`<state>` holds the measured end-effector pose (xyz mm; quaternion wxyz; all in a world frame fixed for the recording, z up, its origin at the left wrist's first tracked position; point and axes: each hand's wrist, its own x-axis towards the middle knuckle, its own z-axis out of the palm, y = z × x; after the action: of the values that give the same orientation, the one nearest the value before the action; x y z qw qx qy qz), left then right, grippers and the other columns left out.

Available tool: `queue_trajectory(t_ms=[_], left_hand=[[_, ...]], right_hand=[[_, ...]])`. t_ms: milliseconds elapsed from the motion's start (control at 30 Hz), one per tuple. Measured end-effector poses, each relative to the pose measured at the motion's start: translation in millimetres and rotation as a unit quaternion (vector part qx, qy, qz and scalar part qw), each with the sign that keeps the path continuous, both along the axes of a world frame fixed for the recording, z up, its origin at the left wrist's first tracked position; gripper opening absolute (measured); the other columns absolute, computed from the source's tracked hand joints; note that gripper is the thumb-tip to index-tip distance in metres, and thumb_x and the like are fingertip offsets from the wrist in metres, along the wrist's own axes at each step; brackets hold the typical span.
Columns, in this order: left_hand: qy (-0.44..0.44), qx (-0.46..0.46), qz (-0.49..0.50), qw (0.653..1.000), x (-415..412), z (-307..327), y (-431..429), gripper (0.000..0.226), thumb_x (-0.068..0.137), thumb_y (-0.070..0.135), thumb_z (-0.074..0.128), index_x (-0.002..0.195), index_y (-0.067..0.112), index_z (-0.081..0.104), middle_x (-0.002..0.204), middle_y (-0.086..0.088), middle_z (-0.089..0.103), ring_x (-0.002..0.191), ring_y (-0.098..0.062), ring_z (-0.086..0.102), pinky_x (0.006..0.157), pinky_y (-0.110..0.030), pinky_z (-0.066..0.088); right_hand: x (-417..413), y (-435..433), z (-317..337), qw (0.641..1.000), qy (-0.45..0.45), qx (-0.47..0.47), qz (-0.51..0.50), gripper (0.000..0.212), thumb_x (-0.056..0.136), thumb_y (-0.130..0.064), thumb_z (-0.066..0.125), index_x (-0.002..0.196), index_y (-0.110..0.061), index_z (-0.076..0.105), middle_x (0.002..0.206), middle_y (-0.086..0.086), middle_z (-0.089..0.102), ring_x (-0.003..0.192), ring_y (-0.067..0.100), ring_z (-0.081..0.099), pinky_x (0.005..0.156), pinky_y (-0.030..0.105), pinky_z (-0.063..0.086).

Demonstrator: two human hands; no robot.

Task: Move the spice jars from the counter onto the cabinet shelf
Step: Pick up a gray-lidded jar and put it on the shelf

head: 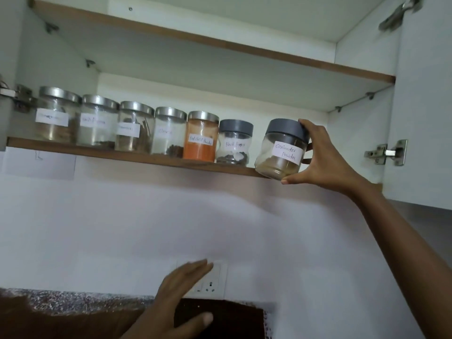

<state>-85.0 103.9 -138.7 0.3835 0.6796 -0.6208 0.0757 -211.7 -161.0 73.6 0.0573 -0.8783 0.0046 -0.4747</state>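
Observation:
My right hand (pixel 322 157) grips a grey-lidded jar labelled coriander powder (pixel 281 149), tilted at the front edge of the lower cabinet shelf (pixel 122 155), right of the row. On the shelf stand several labelled jars: a grey-lidded black pepper jar (pixel 234 143), a red chilli powder jar (pixel 201 137) and more steel-lidded jars (pixel 97 121) running left. My left hand (pixel 181 297) hovers low with fingers straight, holding nothing, in front of the wall socket.
An upper shelf (pixel 220 48) spans the cabinet above. The open cabinet door (pixel 425 106) with its hinge (pixel 386 152) stands at right. A wall socket (pixel 212 282) sits on the white wall above the speckled counter (pixel 73 302).

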Motion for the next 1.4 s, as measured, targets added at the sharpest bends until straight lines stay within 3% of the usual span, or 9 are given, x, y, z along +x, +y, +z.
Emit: queue_trajectory(t_ms=[67,200,333,467,633,800,1067,1267,1400], left_hand=[[-0.052,-0.061,0.009,0.997,10.0,14.4,-3.7,0.073,0.060,0.089,0.040,0.125,0.075,0.009,0.139,0.050,0.008,0.133,0.018,0.006,0.106,-0.014,0.016],[-0.054,-0.078,0.016,0.995,20.8,78.8,-26.9,0.060,0.080,0.067,0.048,0.133,0.058,0.021,0.140,0.044,0.009,0.130,0.022,0.004,0.098,0.002,0.008],[-0.110,-0.105,0.035,0.988,29.9,129.7,-56.4,0.065,0.090,0.039,0.057,0.143,0.039,0.020,0.152,0.020,0.012,0.140,0.003,0.007,0.113,-0.023,0.012],[-0.221,-0.049,0.134,0.965,44.0,158.0,-85.6,0.074,0.092,0.042,0.052,0.150,0.024,0.009,0.159,0.004,-0.004,0.145,-0.013,-0.009,0.115,-0.036,-0.005],[-0.308,0.044,0.229,0.922,61.4,152.8,-113.7,0.088,0.092,0.050,0.046,0.149,0.013,-0.010,0.154,-0.007,-0.026,0.142,-0.023,-0.020,0.114,-0.043,-0.010],[-0.386,0.020,0.280,0.879,77.8,138.1,-119.9,0.095,0.090,0.057,0.044,0.147,0.009,-0.015,0.151,-0.010,-0.030,0.141,-0.026,-0.024,0.114,-0.042,-0.013],[-0.394,0.014,0.293,0.871,80.7,133.8,-123.9,0.101,0.087,0.059,0.046,0.145,0.007,-0.018,0.145,-0.009,-0.034,0.141,-0.026,-0.025,0.114,-0.042,-0.015],[-0.401,0.025,0.307,0.863,78.5,132.7,-125.5,0.101,0.086,0.057,0.047,0.146,0.006,-0.017,0.151,-0.012,-0.029,0.141,-0.027,-0.024,0.115,-0.043,-0.013],[-0.403,0.043,0.296,0.865,79.2,136.1,-121.8,0.098,0.088,0.054,0.048,0.146,0.006,-0.016,0.153,-0.013,-0.025,0.141,-0.026,-0.024,0.117,-0.043,-0.009]], right_hand=[[5.3,-6.7,7.0,1.000,-0.004,-0.006,-0.005,0.120,0.047,-0.022,0.091,0.142,-0.025,0.019,0.133,-0.001,0.028,0.114,0.018,0.044,0.088,0.036,0.051],[18.6,-18.5,18.9,1.000,0.003,0.011,-0.001,0.120,0.046,-0.022,0.092,0.141,-0.024,0.020,0.133,-0.001,0.028,0.116,0.020,0.043,0.094,0.044,0.049],[30.7,-24.6,27.6,1.000,0.009,-0.003,-0.015,0.122,0.043,-0.018,0.092,0.142,-0.020,0.020,0.136,0.003,0.028,0.119,0.021,0.041,0.096,0.044,0.047],[41.6,-27.4,27.1,0.999,0.026,-0.013,-0.024,0.121,0.045,-0.012,0.091,0.142,-0.017,0.020,0.138,0.004,0.027,0.122,0.019,0.037,0.097,0.032,0.042],[51.7,-30.0,23.9,0.999,0.029,-0.013,-0.025,0.118,0.046,-0.008,0.088,0.142,-0.016,0.019,0.141,0.002,0.024,0.123,0.017,0.036,0.096,0.027,0.039],[58.6,-31.8,25.2,0.998,0.043,-0.026,-0.024,0.116,0.047,-0.006,0.087,0.141,-0.017,0.019,0.141,0.000,0.022,0.116,0.012,0.034,0.095,0.024,0.035],[74.8,-37.2,24.0,0.999,0.039,-0.003,-0.015,0.116,0.047,-0.003,0.085,0.141,-0.016,0.018,0.144,-0.001,0.018,0.122,0.013,0.031,0.096,0.025,0.035],[76.9,-34.6,21.3,0.998,0.031,0.044,0.031,0.103,0.053,-0.037,0.073,0.140,-0.020,0.020,0.147,-0.002,0.016,0.132,0.013,0.025,0.105,0.031,0.032],[72.8,-29.0,15.4,0.996,0.036,0.081,0.011,0.108,0.071,-0.018,0.078,0.148,-0.022,0.002,0.156,0.002,-0.011,0.144,0.015,-0.001,0.113,0.031,0.016]])
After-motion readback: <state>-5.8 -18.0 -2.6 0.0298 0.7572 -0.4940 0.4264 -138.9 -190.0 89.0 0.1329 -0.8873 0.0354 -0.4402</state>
